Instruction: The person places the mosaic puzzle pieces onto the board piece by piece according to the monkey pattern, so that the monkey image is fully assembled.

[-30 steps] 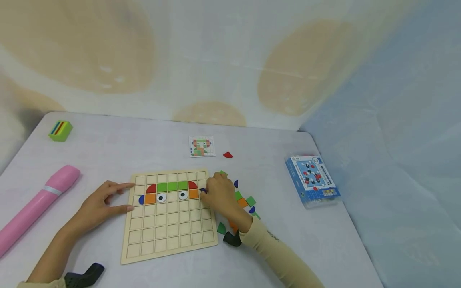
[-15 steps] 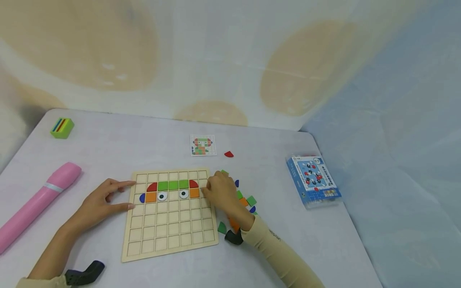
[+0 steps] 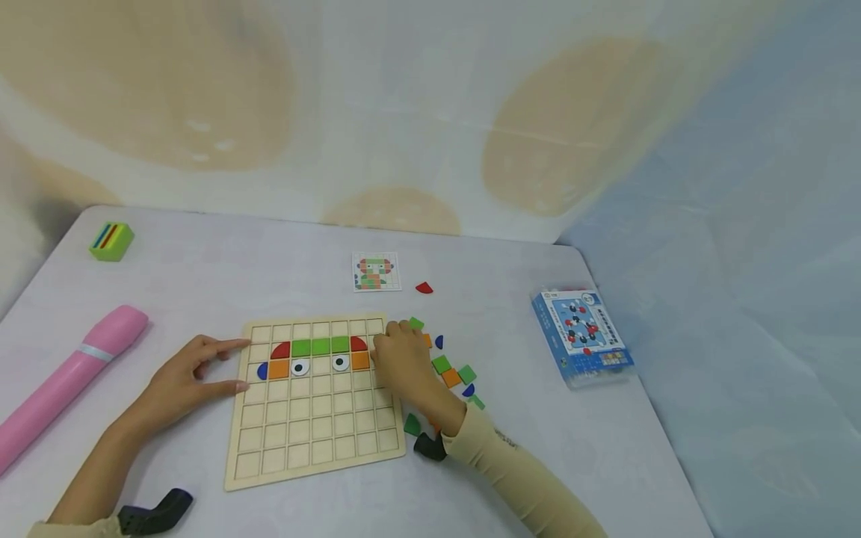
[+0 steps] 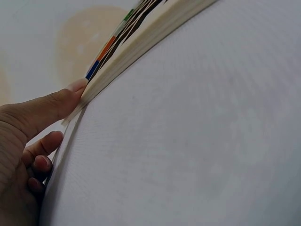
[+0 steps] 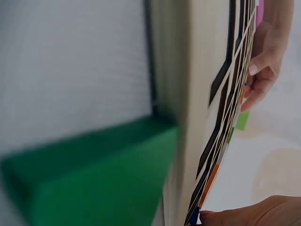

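A wooden grid board (image 3: 312, 430) bears an upper row of red and green tiles, with orange squares and two eye tiles (image 3: 300, 367) below it. My left hand (image 3: 181, 377) rests its thumb and index finger, spread apart, against the board's left edge, beside a blue half-round tile (image 3: 262, 370). My right hand (image 3: 406, 366) bends over the board's upper right edge. In the right wrist view its thumb (image 5: 230, 216) pinches another blue half-round tile (image 5: 194, 215) at the grid, beside an orange tile (image 5: 210, 183). The head view hides that tile behind the hand.
Loose tiles, among them a green square (image 3: 467, 374) and a green quarter-round (image 3: 412, 424), lie right of the board. Behind it are a pattern card (image 3: 376, 271) and a red tile (image 3: 424, 288). A pink roll (image 3: 74, 388), green block (image 3: 111, 241) and blue box (image 3: 584, 338) stand farther out.
The blue half-round tile seen by my right fingers a second ago is now hidden in the head view. My right hand has shifted slightly left over the board's edge; the left hand stays put.
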A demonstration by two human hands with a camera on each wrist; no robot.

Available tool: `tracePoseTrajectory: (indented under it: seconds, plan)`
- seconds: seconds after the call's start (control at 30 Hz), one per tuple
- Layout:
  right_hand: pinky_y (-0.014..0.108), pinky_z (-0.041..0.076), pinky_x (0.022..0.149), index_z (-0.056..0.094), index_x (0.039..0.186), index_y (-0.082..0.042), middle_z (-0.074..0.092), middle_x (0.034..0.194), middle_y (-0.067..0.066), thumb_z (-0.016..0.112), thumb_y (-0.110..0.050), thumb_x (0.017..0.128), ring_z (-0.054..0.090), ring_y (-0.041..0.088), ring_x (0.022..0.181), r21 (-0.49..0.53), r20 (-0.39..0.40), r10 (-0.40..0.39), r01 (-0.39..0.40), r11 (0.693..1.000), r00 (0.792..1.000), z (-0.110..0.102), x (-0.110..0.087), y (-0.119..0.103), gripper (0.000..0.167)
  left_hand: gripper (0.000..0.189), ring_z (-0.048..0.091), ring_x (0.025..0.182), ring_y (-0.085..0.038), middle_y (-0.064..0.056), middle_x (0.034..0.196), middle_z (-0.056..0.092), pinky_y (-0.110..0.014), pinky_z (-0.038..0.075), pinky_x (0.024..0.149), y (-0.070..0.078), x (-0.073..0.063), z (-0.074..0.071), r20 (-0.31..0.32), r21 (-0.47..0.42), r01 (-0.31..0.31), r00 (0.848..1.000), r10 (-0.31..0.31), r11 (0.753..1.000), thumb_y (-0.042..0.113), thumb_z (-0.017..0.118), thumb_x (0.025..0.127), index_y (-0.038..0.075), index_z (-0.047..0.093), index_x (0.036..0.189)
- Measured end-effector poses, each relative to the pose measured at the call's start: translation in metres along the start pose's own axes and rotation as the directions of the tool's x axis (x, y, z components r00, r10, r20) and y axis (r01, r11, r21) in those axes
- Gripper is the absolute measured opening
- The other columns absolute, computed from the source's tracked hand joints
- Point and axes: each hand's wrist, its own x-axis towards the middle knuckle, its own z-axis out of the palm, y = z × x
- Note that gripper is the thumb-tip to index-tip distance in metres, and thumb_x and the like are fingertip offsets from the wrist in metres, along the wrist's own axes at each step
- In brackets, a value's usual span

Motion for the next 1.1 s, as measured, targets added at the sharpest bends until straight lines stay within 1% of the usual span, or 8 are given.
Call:
tracePoseTrajectory:
  seconds: [0.13, 0.33, 0.5, 0.6, 0.73, 0.83, 1.03, 1.1]
  plan:
    - [0.036, 0.045, 0.078, 0.073, 0.082, -0.011, 0.060, 0.086, 0.004, 0.063, -0.027, 0.097, 0.053, 0.021, 0.086, -0.067, 0.033, -0.036, 0.038, 0.997, 0.999, 0.000, -0.001, -0.002, 0.024, 0.066, 0.031, 0.081, -0.009, -0.002, 0.103, 0.045, -0.030, 0.027, 0.063, -0.001, -0.001, 0.001, -0.005, -0.004, 0.000, 1.000, 0.000, 1.000, 0.041, 0.082, 0.080, 0.018, 0.059, 0.138]
    - [0.035, 0.044, 0.072, 0.063, 0.068, -0.011, 0.057, 0.079, 0.004, 0.062, -0.022, 0.096, 0.051, 0.021, 0.079, -0.030, 0.034, -0.044, 0.045, 0.999, 0.998, 0.003, 0.001, -0.003, 0.030, 0.065, 0.031, 0.081, -0.009, -0.002, 0.103, 0.045, -0.030, 0.026, 0.063, -0.001, -0.001, 0.002, -0.007, -0.002, 0.004, 1.000, -0.004, 1.000, 0.040, 0.082, 0.080, 0.018, 0.059, 0.138]
    - [0.035, 0.045, 0.078, 0.065, 0.075, -0.010, 0.056, 0.083, 0.004, 0.065, -0.021, 0.094, 0.049, 0.021, 0.083, 0.000, 0.069, -0.059, 0.059, 0.998, 0.996, 0.003, 0.001, -0.003, 0.022, 0.066, 0.031, 0.081, -0.010, -0.002, 0.103, 0.045, -0.030, 0.026, 0.063, 0.000, -0.003, 0.000, -0.002, 0.011, 0.017, 1.000, -0.017, 1.000, 0.041, 0.081, 0.081, 0.018, 0.059, 0.138]
    - [0.035, 0.044, 0.081, 0.068, 0.080, -0.009, 0.056, 0.085, 0.004, 0.062, -0.021, 0.096, 0.048, 0.020, 0.084, 0.051, 0.082, -0.062, 0.057, 0.997, 0.995, 0.002, 0.000, 0.000, 0.021, 0.066, 0.031, 0.082, -0.010, -0.003, 0.103, 0.044, -0.030, 0.026, 0.063, 0.002, -0.003, -0.001, -0.001, 0.016, 0.019, 1.000, -0.019, 1.000, 0.042, 0.081, 0.081, 0.018, 0.059, 0.139]
    - [0.035, 0.043, 0.081, 0.067, 0.078, -0.009, 0.056, 0.082, 0.003, 0.059, -0.023, 0.099, 0.049, 0.020, 0.083, 0.123, 0.038, -0.016, 0.011, 0.992, 0.999, 0.002, -0.001, 0.006, 0.026, 0.066, 0.030, 0.081, -0.010, -0.002, 0.103, 0.044, -0.030, 0.026, 0.063, 0.003, -0.003, -0.001, -0.003, 0.016, 0.017, 1.000, -0.017, 1.000, 0.041, 0.081, 0.081, 0.019, 0.059, 0.138]
    - [0.036, 0.043, 0.080, 0.065, 0.077, -0.010, 0.056, 0.082, 0.003, 0.061, -0.025, 0.098, 0.049, 0.020, 0.083, 0.151, 0.014, 0.017, -0.019, 0.988, 1.000, 0.002, -0.001, 0.009, 0.027, 0.066, 0.030, 0.081, -0.010, -0.002, 0.103, 0.044, -0.030, 0.025, 0.063, 0.003, -0.002, -0.001, -0.004, 0.014, 0.017, 1.000, -0.017, 1.000, 0.042, 0.081, 0.080, 0.019, 0.059, 0.138]
    - [0.037, 0.045, 0.084, 0.071, 0.084, -0.007, 0.059, 0.084, 0.004, 0.061, -0.024, 0.098, 0.051, 0.021, 0.085, 0.147, 0.068, -0.037, 0.027, 0.989, 0.997, 0.002, 0.000, 0.006, 0.025, 0.066, 0.030, 0.082, -0.009, -0.002, 0.103, 0.044, -0.030, 0.026, 0.063, 0.004, -0.002, -0.001, -0.004, 0.014, 0.022, 1.000, -0.022, 1.000, 0.042, 0.081, 0.080, 0.020, 0.059, 0.138]
    - [0.039, 0.045, 0.086, 0.071, 0.082, -0.008, 0.059, 0.084, 0.004, 0.060, -0.025, 0.098, 0.052, 0.021, 0.086, 0.117, 0.061, -0.027, 0.020, 0.993, 0.998, 0.001, 0.000, 0.006, 0.026, 0.066, 0.030, 0.082, -0.008, -0.002, 0.103, 0.044, -0.030, 0.026, 0.063, 0.004, -0.002, -0.001, -0.003, 0.012, 0.022, 1.000, -0.022, 1.000, 0.042, 0.081, 0.080, 0.020, 0.059, 0.138]
